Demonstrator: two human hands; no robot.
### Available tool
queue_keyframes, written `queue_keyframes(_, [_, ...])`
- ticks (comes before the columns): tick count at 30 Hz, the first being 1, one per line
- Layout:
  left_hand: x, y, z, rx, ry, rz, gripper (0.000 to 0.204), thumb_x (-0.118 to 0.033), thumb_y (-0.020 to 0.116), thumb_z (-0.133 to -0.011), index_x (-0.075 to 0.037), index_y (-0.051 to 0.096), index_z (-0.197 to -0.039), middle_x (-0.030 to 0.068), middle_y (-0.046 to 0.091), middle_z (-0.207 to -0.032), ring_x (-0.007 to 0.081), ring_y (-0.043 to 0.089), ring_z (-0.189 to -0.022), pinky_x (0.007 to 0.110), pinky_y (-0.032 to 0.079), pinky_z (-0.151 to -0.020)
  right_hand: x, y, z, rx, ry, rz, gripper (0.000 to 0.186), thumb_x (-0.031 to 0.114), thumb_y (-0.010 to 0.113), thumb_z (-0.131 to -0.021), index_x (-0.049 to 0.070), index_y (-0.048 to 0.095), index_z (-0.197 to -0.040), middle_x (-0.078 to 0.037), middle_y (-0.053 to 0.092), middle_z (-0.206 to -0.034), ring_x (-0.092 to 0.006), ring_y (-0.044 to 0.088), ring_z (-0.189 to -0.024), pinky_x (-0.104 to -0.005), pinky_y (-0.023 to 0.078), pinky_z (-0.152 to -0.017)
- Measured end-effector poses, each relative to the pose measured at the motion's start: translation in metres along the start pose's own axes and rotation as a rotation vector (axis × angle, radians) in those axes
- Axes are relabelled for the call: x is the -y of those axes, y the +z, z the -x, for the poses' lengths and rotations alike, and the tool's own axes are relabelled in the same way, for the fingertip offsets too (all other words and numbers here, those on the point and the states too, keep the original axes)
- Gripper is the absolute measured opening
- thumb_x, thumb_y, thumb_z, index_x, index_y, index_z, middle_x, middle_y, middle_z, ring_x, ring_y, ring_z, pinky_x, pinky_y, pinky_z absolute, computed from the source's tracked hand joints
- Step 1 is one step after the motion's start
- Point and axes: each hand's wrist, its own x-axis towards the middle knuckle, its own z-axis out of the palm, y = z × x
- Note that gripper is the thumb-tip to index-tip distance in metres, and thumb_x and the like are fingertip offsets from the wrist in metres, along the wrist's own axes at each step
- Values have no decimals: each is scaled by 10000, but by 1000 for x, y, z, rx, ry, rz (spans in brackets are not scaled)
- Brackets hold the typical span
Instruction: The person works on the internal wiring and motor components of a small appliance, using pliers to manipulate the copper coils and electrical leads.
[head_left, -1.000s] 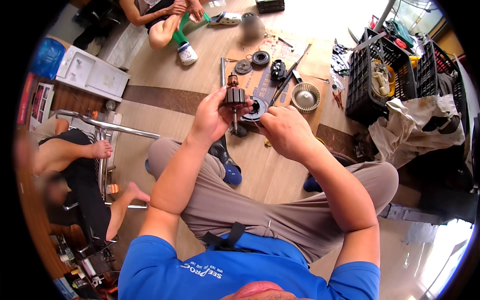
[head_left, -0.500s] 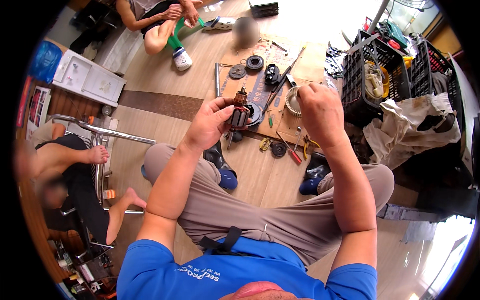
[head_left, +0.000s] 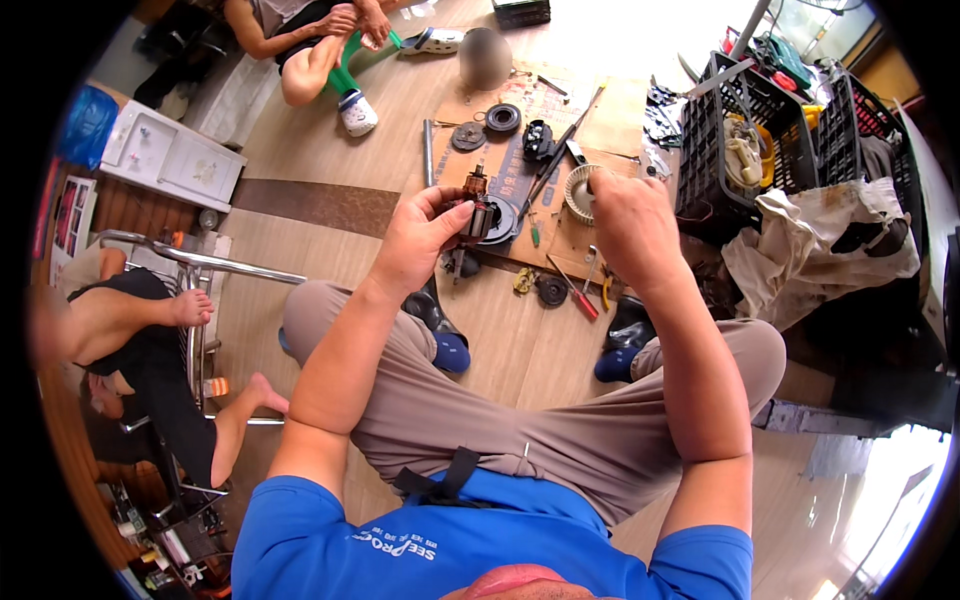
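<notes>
My left hand (head_left: 420,240) is shut around a motor armature (head_left: 476,212), held upright above the floor with its copper end on top. My right hand (head_left: 625,225) reaches forward over a sheet of cardboard (head_left: 610,105). Its curled fingertips are at a white ribbed fan wheel (head_left: 578,192) that lies there. I see that hand from the back, so the grip is hidden. I sit with my knees apart, my dark shoes (head_left: 450,350) on the wooden floor below the hands.
Round black parts (head_left: 503,118), a metal rod (head_left: 428,150) and a red-handled screwdriver (head_left: 580,300) lie on or near the cardboard. Black crates (head_left: 750,130) and a cloth (head_left: 820,250) stand right. One person (head_left: 310,50) sits ahead, another (head_left: 130,340) by a metal frame at left.
My right hand left the armature and moved right and forward to the fan wheel. My left hand kept the armature and shifted slightly.
</notes>
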Motion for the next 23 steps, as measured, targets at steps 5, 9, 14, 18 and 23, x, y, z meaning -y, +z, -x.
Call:
queue_keyframes(5, [5,0,1,47,-31,-46,327,-135,597,-950,43,528,-1216,87,646,-1073,147,658,-931,319,570,-818,14,24,-4,-24,-87,-588,447,-18,445,-805,-33,496,-1248,-283,600,-1119,-389,580,-1093,-428,435,-969])
queue_keyframes(9, [3,6,4,62,-23,12,311,-106,625,-935,56,547,-1189,69,646,-1048,100,630,-906,236,532,-806,33,45,-7,136,-28,-1034,492,-19,488,-843,-29,430,-1332,-239,585,-1208,-277,557,-1180,-349,431,-994])
queue_keyframes(14, [6,0,6,75,-26,6,317,-102,635,-928,50,552,-1194,55,643,-1056,94,616,-922,231,515,-821,37,46,-10,214,54,-1272,444,43,535,-893,-36,428,-1317,-186,625,-1137,-202,603,-1040,-320,491,-890])
queue_keyframes(18, [6,-2,6,83,-35,-14,315,-101,639,-925,46,556,-1191,54,642,-1061,92,612,-927,230,507,-830,39,39,-13,191,36,-1052,354,66,571,-888,-40,486,-1214,-127,653,-989,-146,610,-881,-291,511,-773])
queue_keyframes(23, [6,-2,7,111,-39,-24,319,-99,645,-920,34,561,-1196,57,642,-1077,94,609,-932,236,505,-842,36,34,-17,352,-61,-1060,320,88,626,-865,-10,531,-1155,-82,638,-903,-106,572,-832,-262,495,-756])
